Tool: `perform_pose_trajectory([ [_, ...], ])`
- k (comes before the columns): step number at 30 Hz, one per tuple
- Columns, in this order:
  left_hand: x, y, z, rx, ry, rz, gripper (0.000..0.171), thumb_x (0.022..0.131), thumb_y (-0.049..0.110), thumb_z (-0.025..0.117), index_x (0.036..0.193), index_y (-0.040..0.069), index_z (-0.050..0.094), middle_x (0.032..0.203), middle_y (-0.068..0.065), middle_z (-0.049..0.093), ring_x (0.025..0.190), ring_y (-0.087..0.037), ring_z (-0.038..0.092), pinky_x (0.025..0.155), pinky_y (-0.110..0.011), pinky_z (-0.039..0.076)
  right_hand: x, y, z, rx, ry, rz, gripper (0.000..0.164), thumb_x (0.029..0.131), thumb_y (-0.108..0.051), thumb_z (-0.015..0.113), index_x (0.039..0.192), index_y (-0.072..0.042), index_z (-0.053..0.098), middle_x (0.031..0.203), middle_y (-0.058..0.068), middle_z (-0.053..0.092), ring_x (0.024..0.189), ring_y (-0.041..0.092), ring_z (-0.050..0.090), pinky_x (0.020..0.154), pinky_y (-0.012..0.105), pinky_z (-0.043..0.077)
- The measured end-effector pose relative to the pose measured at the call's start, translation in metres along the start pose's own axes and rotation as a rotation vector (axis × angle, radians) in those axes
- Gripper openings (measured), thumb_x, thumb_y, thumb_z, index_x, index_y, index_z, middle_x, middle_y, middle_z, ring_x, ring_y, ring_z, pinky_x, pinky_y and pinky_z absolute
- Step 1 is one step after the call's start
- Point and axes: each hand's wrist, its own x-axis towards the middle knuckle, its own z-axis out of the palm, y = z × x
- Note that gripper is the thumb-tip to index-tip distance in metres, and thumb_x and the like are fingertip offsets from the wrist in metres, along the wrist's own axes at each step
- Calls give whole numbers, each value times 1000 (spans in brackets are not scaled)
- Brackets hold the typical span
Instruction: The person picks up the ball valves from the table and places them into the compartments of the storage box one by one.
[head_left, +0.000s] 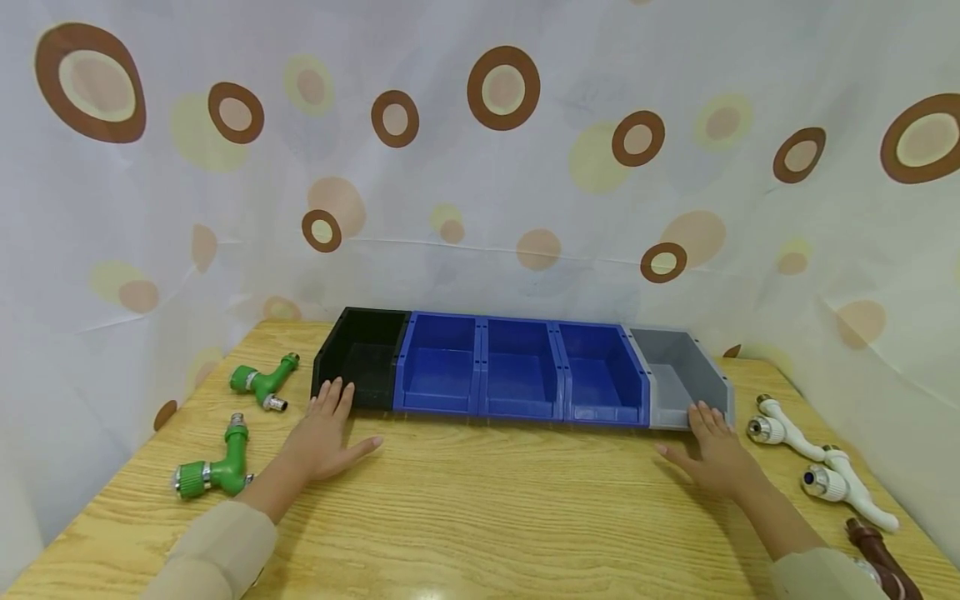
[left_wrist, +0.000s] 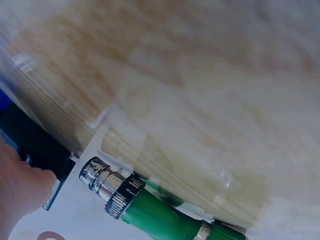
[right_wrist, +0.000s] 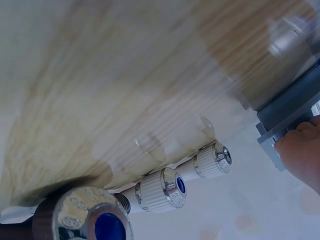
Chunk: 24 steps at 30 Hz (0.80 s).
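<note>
My left hand [head_left: 321, 435] lies with extended fingers, its fingertips at the front of the black storage bin [head_left: 380, 332]. At the other end of the row my right hand [head_left: 712, 457] reaches the front lip of the grey bin [head_left: 673, 379], fingers likewise extended. Neither hand grips anything. Three blue bins [head_left: 517, 379] stand side by side between those two. Left of my left hand are two green plastic taps, one farther back [head_left: 264, 383] and one nearer [head_left: 225, 467]; a green tap [left_wrist: 160, 217] also shows in the left wrist view.
Two white taps, one behind [head_left: 783, 429] and one in front [head_left: 847, 486], lie at the table's right side. A brown tap [head_left: 881, 558] is nearer, partly cut off by the frame and sleeve. The wooden table [head_left: 487, 508] meets a patterned curtain [head_left: 450, 192] behind the bins.
</note>
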Motion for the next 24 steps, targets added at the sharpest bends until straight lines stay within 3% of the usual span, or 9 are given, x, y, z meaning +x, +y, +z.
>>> perform_pose_trajectory([
  [24,-7,3,-2,14,8,4,93,86,54,53,144,-9,19,149,-32,17,139,-47,12,112,-58,18,-7,3,0,-7,5,-7,93,89,-49,52,140,18,13,143,42,10,133,57,3,106,67,7],
])
